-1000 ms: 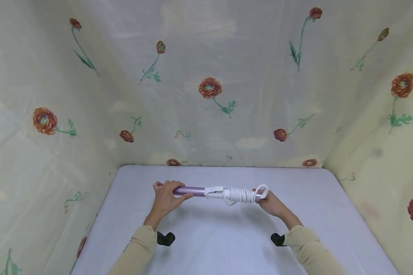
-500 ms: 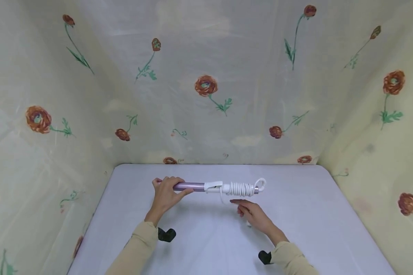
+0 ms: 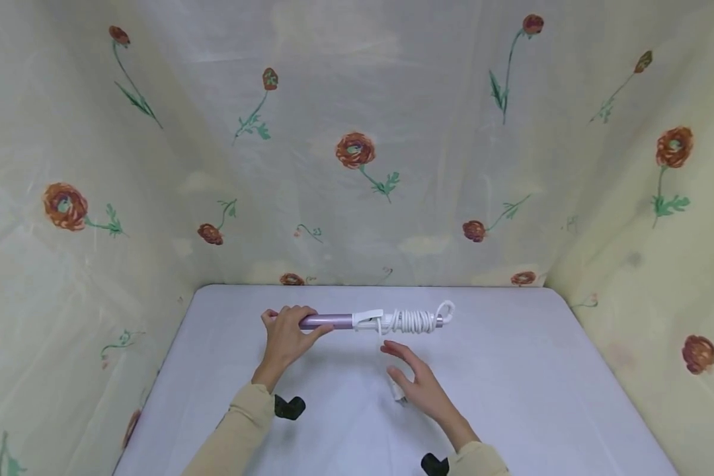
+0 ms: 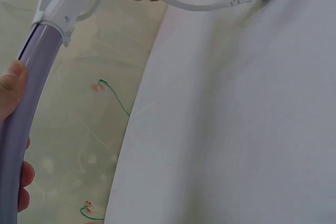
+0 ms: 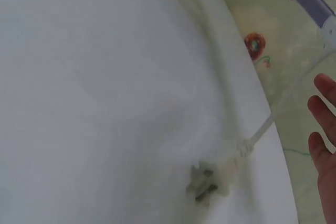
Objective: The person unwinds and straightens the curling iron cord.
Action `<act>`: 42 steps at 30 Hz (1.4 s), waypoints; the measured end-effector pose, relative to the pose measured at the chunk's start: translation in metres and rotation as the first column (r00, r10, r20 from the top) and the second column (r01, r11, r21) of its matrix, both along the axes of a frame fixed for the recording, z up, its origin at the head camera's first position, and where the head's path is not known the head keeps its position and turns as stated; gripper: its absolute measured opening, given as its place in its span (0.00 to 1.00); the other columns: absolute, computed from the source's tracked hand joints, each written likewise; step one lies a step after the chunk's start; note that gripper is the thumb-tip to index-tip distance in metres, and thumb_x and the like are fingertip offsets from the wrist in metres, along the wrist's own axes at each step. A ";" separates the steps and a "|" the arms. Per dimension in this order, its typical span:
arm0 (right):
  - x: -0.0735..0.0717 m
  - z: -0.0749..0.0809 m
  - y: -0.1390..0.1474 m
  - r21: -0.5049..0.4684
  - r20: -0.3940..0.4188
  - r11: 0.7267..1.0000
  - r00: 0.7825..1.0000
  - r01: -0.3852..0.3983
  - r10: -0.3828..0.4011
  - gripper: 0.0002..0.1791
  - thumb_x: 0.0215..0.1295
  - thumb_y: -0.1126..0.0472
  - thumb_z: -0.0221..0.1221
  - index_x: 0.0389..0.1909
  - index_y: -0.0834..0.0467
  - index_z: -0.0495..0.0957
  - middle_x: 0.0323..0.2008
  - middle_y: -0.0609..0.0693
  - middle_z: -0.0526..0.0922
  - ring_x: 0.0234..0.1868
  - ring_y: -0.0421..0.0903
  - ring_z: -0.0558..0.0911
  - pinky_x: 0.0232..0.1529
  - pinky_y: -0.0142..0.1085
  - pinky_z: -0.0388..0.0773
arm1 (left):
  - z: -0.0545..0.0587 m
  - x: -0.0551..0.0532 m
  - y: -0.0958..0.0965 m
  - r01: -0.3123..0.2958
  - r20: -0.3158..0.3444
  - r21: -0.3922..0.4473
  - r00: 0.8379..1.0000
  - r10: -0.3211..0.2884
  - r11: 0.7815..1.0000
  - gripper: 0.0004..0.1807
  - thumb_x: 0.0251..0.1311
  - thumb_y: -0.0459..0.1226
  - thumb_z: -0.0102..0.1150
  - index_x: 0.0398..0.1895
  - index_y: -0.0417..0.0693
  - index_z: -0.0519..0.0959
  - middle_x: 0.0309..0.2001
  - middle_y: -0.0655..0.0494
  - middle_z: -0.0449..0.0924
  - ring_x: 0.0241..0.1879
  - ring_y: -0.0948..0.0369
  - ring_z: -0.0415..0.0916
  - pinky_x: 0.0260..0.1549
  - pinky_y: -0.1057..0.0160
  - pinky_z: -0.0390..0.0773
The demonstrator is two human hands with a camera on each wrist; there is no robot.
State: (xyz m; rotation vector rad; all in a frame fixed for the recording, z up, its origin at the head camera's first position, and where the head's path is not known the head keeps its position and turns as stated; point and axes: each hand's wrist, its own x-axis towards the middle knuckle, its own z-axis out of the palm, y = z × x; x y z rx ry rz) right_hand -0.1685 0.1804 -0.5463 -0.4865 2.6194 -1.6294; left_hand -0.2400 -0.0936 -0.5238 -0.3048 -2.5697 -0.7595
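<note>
My left hand grips the purple barrel of a curling iron, thumb along the near side. It is held level above the table, its white lever in the middle. White power cord is wound in several turns round its right part, with a small loop at the end. From the lever area a loose length of cord hangs down to a plug, also visible in the left wrist view. My right hand is beside this hanging length, fingers spread and thumb apart, gripping nothing.
A white-covered table lies beneath both hands. Flower-patterned cloth hangs behind it and along both sides. Black pieces show at the wrists beside the beige sleeves.
My right hand has left the cord-wrapped end and moved left and nearer the body, its fingers now spread. A length of cord with the plug now hangs down. The left hand keeps its grip.
</note>
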 end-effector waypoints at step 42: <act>-0.012 0.060 0.009 0.199 -0.481 0.941 0.864 0.272 -0.148 0.02 0.63 0.63 0.59 0.34 0.57 0.79 0.18 0.39 0.69 0.18 0.32 0.62 0.18 0.26 0.61 | -0.001 0.004 -0.006 -0.004 0.011 -0.022 1.000 0.004 1.000 0.27 0.43 0.62 0.67 0.38 0.52 0.82 0.33 0.53 0.84 0.34 0.57 0.72 0.49 0.42 0.51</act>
